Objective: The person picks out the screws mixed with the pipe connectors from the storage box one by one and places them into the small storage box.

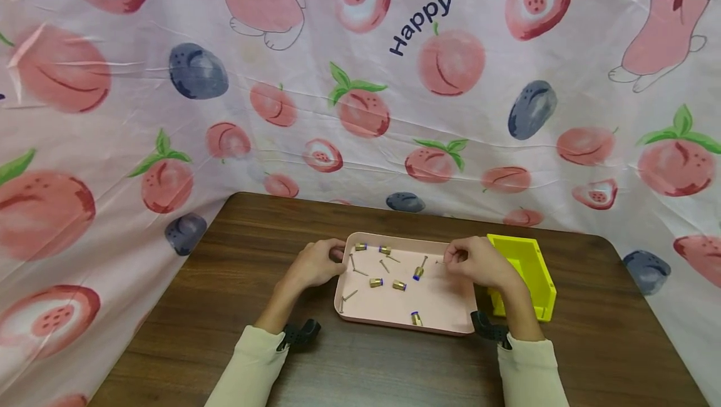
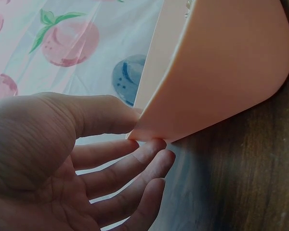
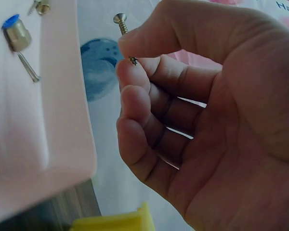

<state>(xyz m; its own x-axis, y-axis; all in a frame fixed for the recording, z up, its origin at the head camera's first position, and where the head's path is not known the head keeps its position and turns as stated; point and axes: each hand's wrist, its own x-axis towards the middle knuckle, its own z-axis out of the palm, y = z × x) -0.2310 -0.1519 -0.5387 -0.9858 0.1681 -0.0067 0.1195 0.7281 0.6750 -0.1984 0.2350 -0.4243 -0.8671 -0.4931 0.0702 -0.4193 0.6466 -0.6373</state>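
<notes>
A shallow pink tray point(image 1: 383, 308) lies on the table with loose screws point(image 1: 384, 265) and brass fittings point(image 1: 376, 282) with blue ends spread across it. My left hand point(image 1: 317, 263) is at the tray's left side; in the left wrist view its thumb point(image 2: 111, 113) lies over the rim and the fingers point(image 2: 151, 149) meet the outer wall, gripping the edge. Over the tray's right end, my right hand point(image 1: 479, 260) pinches a screw point(image 3: 120, 20) between thumb and fingertips. The screw's head points up and its tip shows below the thumb; the middle is hidden.
A yellow plastic bin point(image 1: 543, 294) stands on the wooden table point(image 1: 236, 238) just right of the tray, partly behind my right forearm. A fruit-patterned cloth point(image 1: 360, 169) hangs along the table's back. Black straps point(image 1: 301, 333) circle both wrists.
</notes>
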